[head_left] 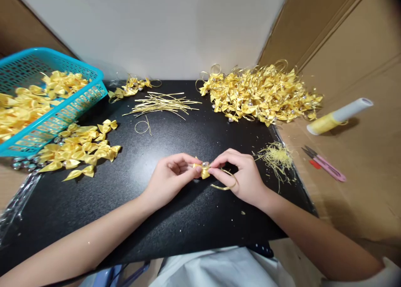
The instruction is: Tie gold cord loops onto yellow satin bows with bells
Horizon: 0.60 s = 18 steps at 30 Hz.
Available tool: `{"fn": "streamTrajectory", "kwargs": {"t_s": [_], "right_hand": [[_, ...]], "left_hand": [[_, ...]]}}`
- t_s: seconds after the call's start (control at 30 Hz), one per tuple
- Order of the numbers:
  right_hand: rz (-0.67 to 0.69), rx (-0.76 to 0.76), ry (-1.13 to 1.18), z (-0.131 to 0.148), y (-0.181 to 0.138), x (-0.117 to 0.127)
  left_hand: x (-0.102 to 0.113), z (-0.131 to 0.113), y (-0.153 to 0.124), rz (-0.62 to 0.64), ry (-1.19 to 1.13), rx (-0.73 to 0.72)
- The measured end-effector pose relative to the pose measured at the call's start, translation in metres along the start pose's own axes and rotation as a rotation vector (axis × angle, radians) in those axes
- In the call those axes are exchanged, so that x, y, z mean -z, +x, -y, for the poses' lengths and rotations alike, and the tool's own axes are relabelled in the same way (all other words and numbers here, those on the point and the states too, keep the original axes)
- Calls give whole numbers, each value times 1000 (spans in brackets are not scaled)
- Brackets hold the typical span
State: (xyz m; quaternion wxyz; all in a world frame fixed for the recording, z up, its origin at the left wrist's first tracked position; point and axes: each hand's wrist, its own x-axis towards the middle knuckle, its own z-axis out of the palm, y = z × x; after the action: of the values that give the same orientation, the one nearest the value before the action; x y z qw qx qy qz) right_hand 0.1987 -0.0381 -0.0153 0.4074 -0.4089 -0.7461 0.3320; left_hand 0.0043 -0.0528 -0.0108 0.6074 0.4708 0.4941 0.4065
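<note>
Over the middle of the black table, a small yellow ribbon bow (205,172) with a silvery bell or bead on it sits between my hands. My left hand (173,174) pinches the bow's left side between thumb and forefinger, its other fingers curled. On the opposite side, my right hand (236,170) has thumb and forefinger closed at the bow's right edge. A loop of gold cord (224,187) curves out below the right fingers. Whether the right fingertips grip the bow itself or the cord at it, I cannot tell.
Yellow bows fill a turquoise basket (59,111) at left; loose bows (84,147) and silvery bells (26,165) lie by it. Gold cords (163,103) are at the back, finished bows (260,92) piled right. Thread scraps (277,157), pink snips (328,168) and a thread spool (338,116) are rightmost.
</note>
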Motion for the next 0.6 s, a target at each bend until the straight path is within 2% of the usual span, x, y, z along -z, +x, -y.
{"fn": "streamTrajectory", "kwargs": {"t_s": [0.17,0.37,0.6], "right_hand": [[-35,-119,19,-3,1,6],[-53,-207,127,-7,2,11],[10,-303,247,-3,7,19]], "left_hand": [[4,3,4,-129,-49,54],[6,4,7,-164,-21,37],[11,-3,9,-237,71,-32]]}}
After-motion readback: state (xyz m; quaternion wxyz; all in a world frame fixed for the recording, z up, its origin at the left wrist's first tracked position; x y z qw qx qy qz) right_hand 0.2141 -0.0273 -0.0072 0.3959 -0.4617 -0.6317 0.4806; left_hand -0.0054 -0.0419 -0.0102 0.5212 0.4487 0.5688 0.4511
